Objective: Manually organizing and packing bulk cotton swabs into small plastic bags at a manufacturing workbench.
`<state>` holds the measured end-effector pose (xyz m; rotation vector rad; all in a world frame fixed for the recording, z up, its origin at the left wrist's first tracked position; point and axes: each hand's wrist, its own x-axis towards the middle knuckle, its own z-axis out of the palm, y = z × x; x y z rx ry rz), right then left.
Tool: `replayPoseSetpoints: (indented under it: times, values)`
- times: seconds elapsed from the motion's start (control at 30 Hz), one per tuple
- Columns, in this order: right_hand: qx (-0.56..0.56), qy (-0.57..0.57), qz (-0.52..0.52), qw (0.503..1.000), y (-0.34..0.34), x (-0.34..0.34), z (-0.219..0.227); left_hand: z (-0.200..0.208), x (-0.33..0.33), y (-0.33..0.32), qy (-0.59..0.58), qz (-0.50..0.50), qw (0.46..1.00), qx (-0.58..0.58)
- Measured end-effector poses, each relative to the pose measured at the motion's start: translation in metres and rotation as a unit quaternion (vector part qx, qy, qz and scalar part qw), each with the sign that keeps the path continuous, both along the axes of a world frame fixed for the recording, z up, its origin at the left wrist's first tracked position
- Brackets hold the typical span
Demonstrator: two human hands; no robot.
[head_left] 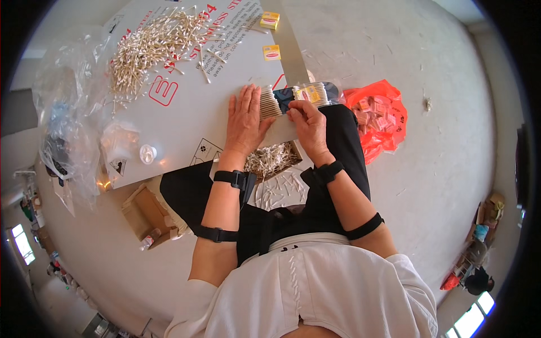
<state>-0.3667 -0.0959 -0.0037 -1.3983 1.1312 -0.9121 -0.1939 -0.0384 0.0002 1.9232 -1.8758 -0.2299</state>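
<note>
My left hand (244, 121) lies flat at the table's near right corner, fingers stretched out. Its thumb and fingers border a neat row of cotton swabs (269, 103). My right hand (310, 128) is closed with fingertips drawn together; whatever is between them is hidden. Just beyond the right fingers, a second row of cotton swabs (322, 93) carries a yellow-and-white label card (307, 94). A dark strip (285, 100) shows between the two rows. Many loose cotton swabs (155, 53) are heaped at the table's far left.
Two small yellow boxes (271, 53) lie along the table's (191, 118) right edge. A red plastic bag (372, 147) with pink packets is at my right. Below my hands, a cardboard box (297, 153) holds swabs. Left are a clear plastic bag (70, 107) and an open carton (147, 214).
</note>
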Motion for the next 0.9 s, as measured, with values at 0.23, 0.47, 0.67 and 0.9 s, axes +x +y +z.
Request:
replayPoseSetpoints:
  times: [0.23, 0.47, 0.67, 0.9]
  values:
    - [-0.198, 0.146, 0.05, 0.968, 0.006, -0.006, 0.007, 0.007, -0.018, 0.021, -0.046, 0.045, 0.998, 0.011]
    - [-0.239, 0.187, 0.092, 0.948, 0.006, 0.002, 0.015, 0.001, -0.02, 0.032, -0.054, 0.04, 0.997, 0.045]
    - [-0.24, 0.237, 0.087, 0.937, 0.004, 0.003, 0.011, 0.001, -0.021, 0.03, -0.064, 0.042, 0.996, 0.053]
    - [-0.242, 0.239, 0.097, 0.936, 0.004, 0.002, 0.01, 0.001, -0.022, 0.031, -0.066, 0.047, 0.995, 0.057]
